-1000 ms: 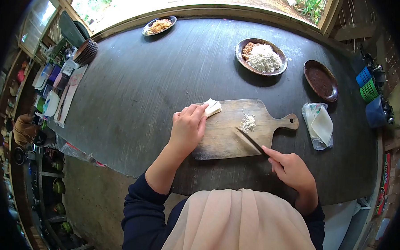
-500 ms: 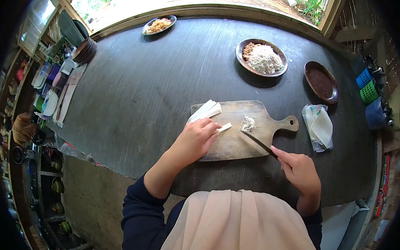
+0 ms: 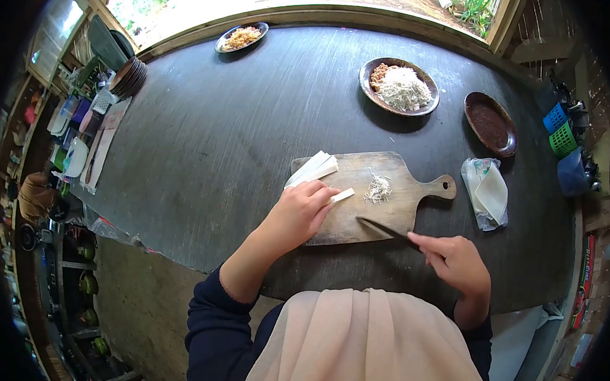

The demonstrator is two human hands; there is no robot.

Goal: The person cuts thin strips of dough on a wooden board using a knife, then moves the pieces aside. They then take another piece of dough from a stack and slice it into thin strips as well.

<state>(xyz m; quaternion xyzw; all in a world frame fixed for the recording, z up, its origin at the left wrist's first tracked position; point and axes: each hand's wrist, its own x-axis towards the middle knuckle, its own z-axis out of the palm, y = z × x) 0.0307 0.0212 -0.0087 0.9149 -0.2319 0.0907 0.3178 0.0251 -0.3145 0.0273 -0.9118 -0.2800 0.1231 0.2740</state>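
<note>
A wooden cutting board [image 3: 396,169] with a handle lies on the dark table. My left hand [image 3: 300,211] presses a narrow white strip [image 3: 343,195] onto the board, fingers closed on it; its cut end sticks out to the right. Several wider white strips [image 3: 317,168], like cut wrapper sheets, lie beyond that hand at the board's far left. In my right hand [image 3: 454,262] is a dark-bladed knife [image 3: 387,229], its tip over the near part of the board. Fine white shreds [image 3: 378,189] form a small heap between strip and board handle.
A bowl [image 3: 367,96] with white shreds and brown food stands beyond the board. Right of it are a brown oval dish [image 3: 485,118] and a plastic packet of white sheets [image 3: 485,196]. A plate of food [image 3: 242,38] sits at the far edge; stacked plates [image 3: 130,77] stand left.
The knife has moved away from the shred heap, toward me and slightly left, its blade lying flatter. My left hand and the strip stay nearly in place.
</note>
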